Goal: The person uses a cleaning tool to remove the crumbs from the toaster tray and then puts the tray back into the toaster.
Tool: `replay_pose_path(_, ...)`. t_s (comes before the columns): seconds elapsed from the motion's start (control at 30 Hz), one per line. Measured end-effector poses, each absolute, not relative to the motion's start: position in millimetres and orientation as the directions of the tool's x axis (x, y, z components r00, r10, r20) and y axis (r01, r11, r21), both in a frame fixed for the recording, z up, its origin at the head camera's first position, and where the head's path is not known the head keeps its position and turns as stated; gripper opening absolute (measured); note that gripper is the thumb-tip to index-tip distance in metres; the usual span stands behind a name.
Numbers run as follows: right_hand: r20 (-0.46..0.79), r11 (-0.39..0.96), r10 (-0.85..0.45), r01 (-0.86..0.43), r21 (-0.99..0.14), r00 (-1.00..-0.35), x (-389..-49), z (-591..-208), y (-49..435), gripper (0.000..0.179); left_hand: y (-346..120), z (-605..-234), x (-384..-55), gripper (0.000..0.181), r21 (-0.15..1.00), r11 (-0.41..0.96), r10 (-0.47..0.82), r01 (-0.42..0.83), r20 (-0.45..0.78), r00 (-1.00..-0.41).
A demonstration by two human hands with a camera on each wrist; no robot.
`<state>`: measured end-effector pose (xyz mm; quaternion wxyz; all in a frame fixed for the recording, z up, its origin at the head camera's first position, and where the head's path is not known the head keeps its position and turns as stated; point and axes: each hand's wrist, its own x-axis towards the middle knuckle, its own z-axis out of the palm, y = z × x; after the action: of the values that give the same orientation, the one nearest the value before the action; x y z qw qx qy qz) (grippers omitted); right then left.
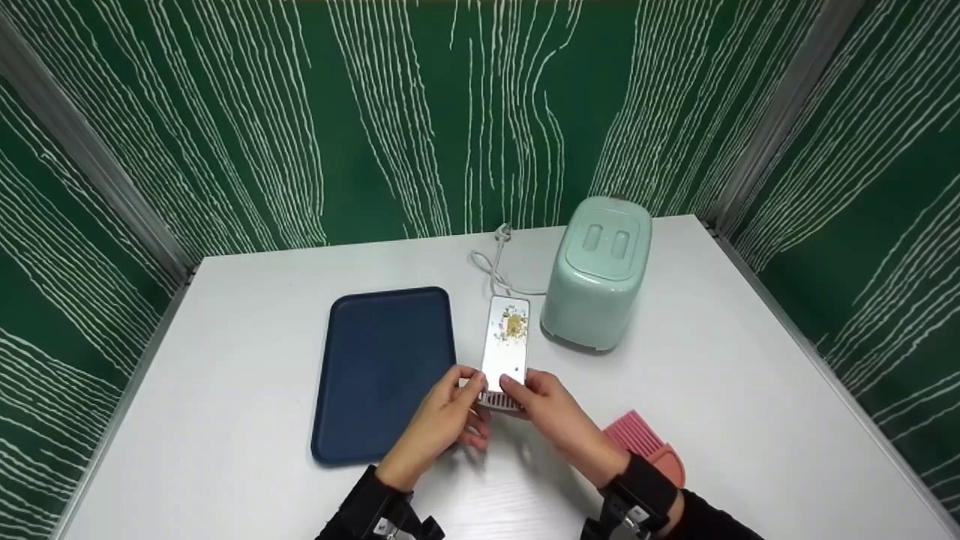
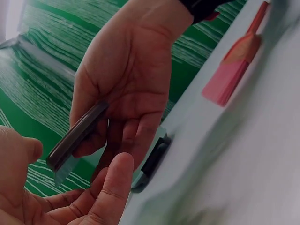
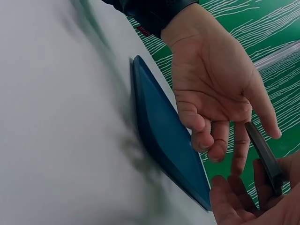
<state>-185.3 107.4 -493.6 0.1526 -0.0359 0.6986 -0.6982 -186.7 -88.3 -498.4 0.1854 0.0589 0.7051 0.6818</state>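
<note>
the right hand [image 1: 546, 403] pinches a slim rectangular silver metal tray [image 1: 501, 360], probably kept level so the golden crumbs [image 1: 514, 325] stay aboard; the left hand's [image 1: 444, 412] grip lies loosely spread beside it.

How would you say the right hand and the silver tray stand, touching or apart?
Touching: the head view shows the right hand with its thumb on top of the silver tray, just by the slotted end.

L wrist: wide blk band [image 1: 377, 491] w/ chunky blk mount [image 1: 406, 516], sm. white label [image 1: 384, 527]; red bit [image 3: 143, 31] at edge. R wrist: matching blk strap [image 1: 649, 480], white tag [image 1: 637, 514] w/ dk mark; near it, plain blk sleeve [image 1: 712, 519].
</note>
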Motion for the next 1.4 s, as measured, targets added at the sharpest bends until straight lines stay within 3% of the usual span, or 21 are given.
replay_pose_path(0.27, -0.14, 0.037, -0.269, 0.135, -0.99, -0.953, -184, -493, 96, 0.038, -85, -499, -182, 0.041, 0.979, 0.013, 0.33, -0.206, -0.199, -0.923)
replay_pose_path(0.77, -0.103, 0.089, -0.253, 0.083, -0.993, -0.962, -178, -498, 76, 0.035, -77, -506, -180, 0.043, 0.985, -0.085, 0.252, -0.15, -0.125, -0.96)
replay_pose_path(1.4, -0.175, -0.026, -0.293, 0.191, -0.981, -0.94, -176, -501, 73, 0.045, -80, -512, -182, 0.029, 0.989, -0.094, 0.225, -0.118, -0.094, -0.97)
